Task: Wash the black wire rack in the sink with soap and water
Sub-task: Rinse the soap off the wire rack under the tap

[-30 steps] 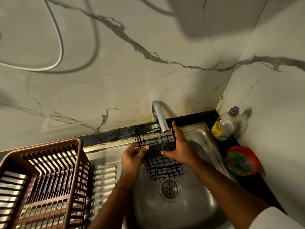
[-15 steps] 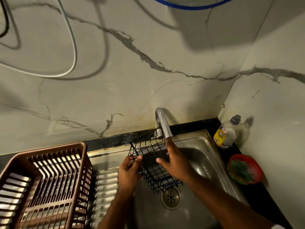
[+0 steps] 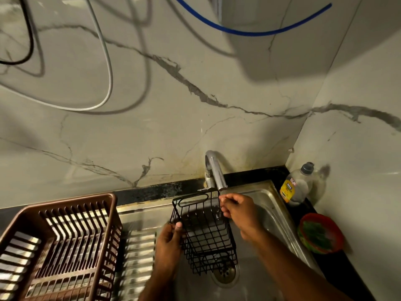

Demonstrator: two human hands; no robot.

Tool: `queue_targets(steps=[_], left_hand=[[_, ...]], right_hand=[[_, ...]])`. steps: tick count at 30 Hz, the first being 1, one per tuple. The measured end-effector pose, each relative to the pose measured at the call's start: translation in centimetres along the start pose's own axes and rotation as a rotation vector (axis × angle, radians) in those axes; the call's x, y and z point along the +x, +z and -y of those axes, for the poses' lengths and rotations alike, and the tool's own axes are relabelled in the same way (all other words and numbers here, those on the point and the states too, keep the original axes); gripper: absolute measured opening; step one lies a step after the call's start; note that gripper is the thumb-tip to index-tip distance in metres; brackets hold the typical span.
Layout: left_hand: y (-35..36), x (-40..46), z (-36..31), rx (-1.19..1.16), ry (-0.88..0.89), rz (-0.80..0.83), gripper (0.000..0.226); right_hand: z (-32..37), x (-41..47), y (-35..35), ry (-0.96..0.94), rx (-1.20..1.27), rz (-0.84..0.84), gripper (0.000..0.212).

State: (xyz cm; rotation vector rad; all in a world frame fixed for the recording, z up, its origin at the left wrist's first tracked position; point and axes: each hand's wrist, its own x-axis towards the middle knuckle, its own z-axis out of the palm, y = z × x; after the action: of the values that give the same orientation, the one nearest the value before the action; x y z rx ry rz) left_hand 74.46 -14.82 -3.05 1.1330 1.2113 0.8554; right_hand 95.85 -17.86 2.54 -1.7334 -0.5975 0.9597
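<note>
Head view: the black wire rack (image 3: 204, 231) was held tilted over the sink (image 3: 280, 216), under the tap (image 3: 214, 170). Its left edge was pinched by the left hand (image 3: 168, 242); its right edge was gripped by the right hand (image 3: 239, 210).

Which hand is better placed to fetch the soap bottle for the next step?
Probably the right hand. The soap bottle stands in the corner on that side of the sink. The left hand grips the black wire rack on its far side and could keep holding it.
</note>
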Motion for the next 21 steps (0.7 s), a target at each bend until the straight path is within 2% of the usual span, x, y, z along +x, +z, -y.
queue_targets(steps=[1, 3, 6, 7, 9, 11, 13, 15, 17, 18, 19, 21], left_hand=[[0.1, -0.1, -0.1, 0.011, 0.025, 0.015, 0.037], [0.4, -0.8, -0.3, 0.030, 0.080, 0.052, 0.022], [0.8, -2.0, 0.1, 0.090, 0.109, 0.063, 0.009], [0.7, -2.4, 0.6, 0.113, 0.135, 0.087, 0.008], [0.3, -3.1, 1.1, 0.182, 0.201, 0.148, 0.012], [-0.6, -3.3, 1.8, 0.132, 0.190, 0.219, 0.017], [-1.4, -3.6, 1.6, -0.048, 0.117, 0.237, 0.015], [-1.7, -3.8, 1.0, -0.305, -0.055, 0.136, 0.023], [-1.8, -3.8, 0.5, -0.378, -0.208, 0.004, 0.020], [-1.7, -3.5, 0.5, -0.302, -0.277, -0.019, 0.017], [-1.5, -3.1, 0.5, -0.227, -0.365, -0.017, 0.023], [-1.3, -2.3, 0.6, -0.072, -0.535, 0.136, 0.054]], right_hand=[[0.2, 0.0, -0.1, 0.051, 0.000, -0.005, 0.016], [0.6, -0.1, -0.7, 0.215, -0.064, 0.018, 0.047], [0.8, -1.0, -1.8, 0.502, 0.010, 0.208, 0.081], [0.8, -1.3, -2.2, 0.536, 0.028, 0.262, 0.084], [0.8, -2.0, -2.9, 0.541, 0.028, 0.318, 0.072], [0.5, -2.9, -3.5, 0.484, 0.046, 0.315, 0.046], [-0.8, -3.6, -4.0, 0.364, 0.072, 0.322, 0.030], [-2.7, -4.4, -4.2, 0.223, 0.051, 0.329, 0.036], [-4.2, -5.5, -4.5, 0.072, -0.010, 0.292, 0.049], [-5.0, -5.9, -4.7, -0.017, -0.066, 0.263, 0.056], [-5.8, -6.1, -4.9, -0.096, -0.142, 0.243, 0.061], [-7.1, -6.6, -5.3, -0.192, -0.265, 0.228, 0.059]])
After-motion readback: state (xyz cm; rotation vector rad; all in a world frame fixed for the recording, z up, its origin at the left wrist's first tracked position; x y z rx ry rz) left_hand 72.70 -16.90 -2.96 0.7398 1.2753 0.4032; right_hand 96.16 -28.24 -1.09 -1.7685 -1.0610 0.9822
